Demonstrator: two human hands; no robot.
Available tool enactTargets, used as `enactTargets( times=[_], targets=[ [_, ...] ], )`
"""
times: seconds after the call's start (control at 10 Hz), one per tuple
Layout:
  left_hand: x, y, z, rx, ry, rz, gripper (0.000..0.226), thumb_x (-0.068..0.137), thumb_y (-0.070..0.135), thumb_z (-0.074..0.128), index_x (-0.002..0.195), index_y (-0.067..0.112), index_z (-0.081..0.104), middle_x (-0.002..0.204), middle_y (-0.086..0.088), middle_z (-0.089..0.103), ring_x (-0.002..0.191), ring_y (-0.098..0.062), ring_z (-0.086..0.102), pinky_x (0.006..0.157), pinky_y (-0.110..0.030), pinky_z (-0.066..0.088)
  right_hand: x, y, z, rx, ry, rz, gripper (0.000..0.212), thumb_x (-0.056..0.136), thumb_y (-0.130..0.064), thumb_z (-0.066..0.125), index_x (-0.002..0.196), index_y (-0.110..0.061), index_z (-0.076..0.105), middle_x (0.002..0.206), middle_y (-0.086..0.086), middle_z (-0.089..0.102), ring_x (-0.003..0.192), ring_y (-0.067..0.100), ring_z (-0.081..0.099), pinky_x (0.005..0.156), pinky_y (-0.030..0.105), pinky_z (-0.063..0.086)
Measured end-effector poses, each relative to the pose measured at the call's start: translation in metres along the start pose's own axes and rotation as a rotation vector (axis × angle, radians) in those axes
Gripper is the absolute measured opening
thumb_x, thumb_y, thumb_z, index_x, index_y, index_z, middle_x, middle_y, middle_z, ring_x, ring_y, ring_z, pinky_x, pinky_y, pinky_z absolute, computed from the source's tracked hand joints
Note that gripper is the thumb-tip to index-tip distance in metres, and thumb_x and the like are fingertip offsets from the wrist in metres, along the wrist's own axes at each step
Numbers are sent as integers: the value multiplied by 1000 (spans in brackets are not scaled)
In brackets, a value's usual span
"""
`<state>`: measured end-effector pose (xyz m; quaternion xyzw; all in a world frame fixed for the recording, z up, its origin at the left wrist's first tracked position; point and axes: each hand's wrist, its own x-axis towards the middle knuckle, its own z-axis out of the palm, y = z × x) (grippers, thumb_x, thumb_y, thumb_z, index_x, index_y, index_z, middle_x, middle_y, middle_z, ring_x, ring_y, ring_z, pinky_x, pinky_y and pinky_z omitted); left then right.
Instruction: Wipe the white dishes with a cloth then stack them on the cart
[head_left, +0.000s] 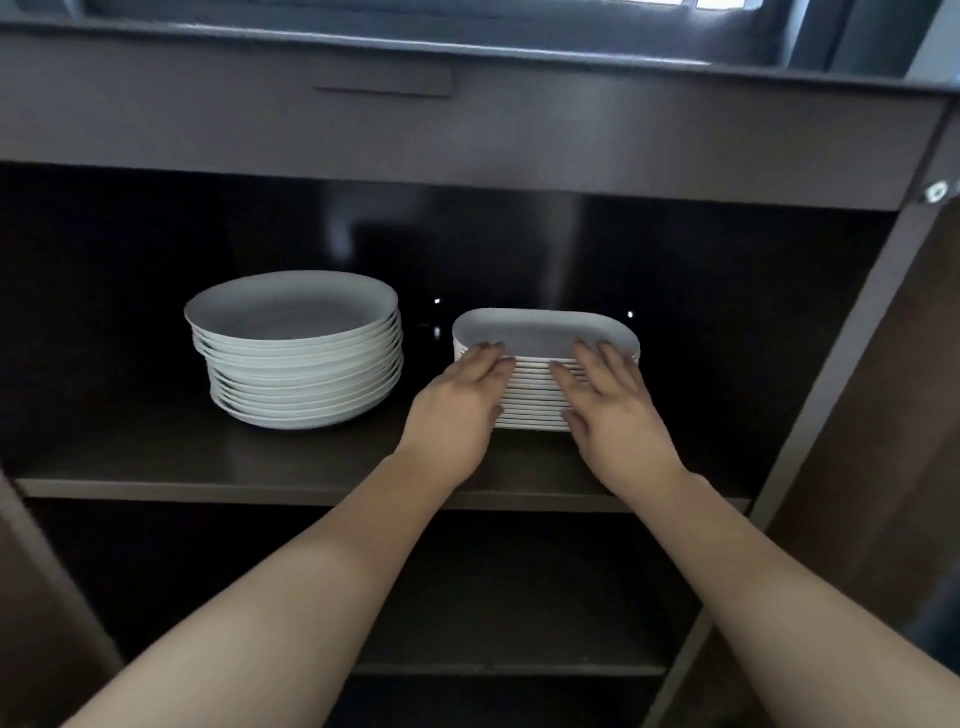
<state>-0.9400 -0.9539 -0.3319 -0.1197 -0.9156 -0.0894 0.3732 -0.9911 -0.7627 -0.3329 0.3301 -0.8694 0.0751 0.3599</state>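
Shelf (156, 460) holds round plates (296, 358) beside the oval dishes (540, 332), back from its edge. Your left hand (457, 410) and right hand (618, 413) press straight fingers against those dishes.

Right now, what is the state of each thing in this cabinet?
round plates: stacked on the shelf, untouched.
oval dishes: stacked on the shelf, touched at the front.
left hand: open, fingers on the oval dishes.
right hand: open, fingers on the oval dishes.
drawer: closed.
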Motion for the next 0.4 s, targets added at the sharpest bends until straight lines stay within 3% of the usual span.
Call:
enactTargets(
  times=[0.2, 0.3, 0.4],
  targets=[
    [-16, 6, -54, -67, -157, -165, 55, 68, -3, 78, 121, 3, 63, 126, -15, 61, 117, -32, 59, 88, -45, 55, 18, -37, -33, 228, -75, -106, 49, 70, 7, 77, 117, 2, 66, 129, 23, 59, 121, 42, 56, 101, 57, 43],
    [-32, 11, -102, -44, -204, -280, 52, 67, 3, 81, 117, 6, 66, 119, -10, 66, 107, -28, 65, 86, -37, 53, 23, -63, -61, 347, -169, -80, 52, 62, 5, 82, 112, -2, 70, 122, 18, 65, 108, 40, 64, 92, 53, 50],
    [-39, 24, -157, -54, -193, -368, 42, 72, 9, 78, 113, 9, 68, 113, -7, 68, 100, -27, 66, 81, -35, 55, 24, -85, -99, 511, -227, -68, 47, 67, 1, 80, 112, -8, 71, 121, 13, 67, 105, 35, 66, 88, 48, 54]
  ],
)
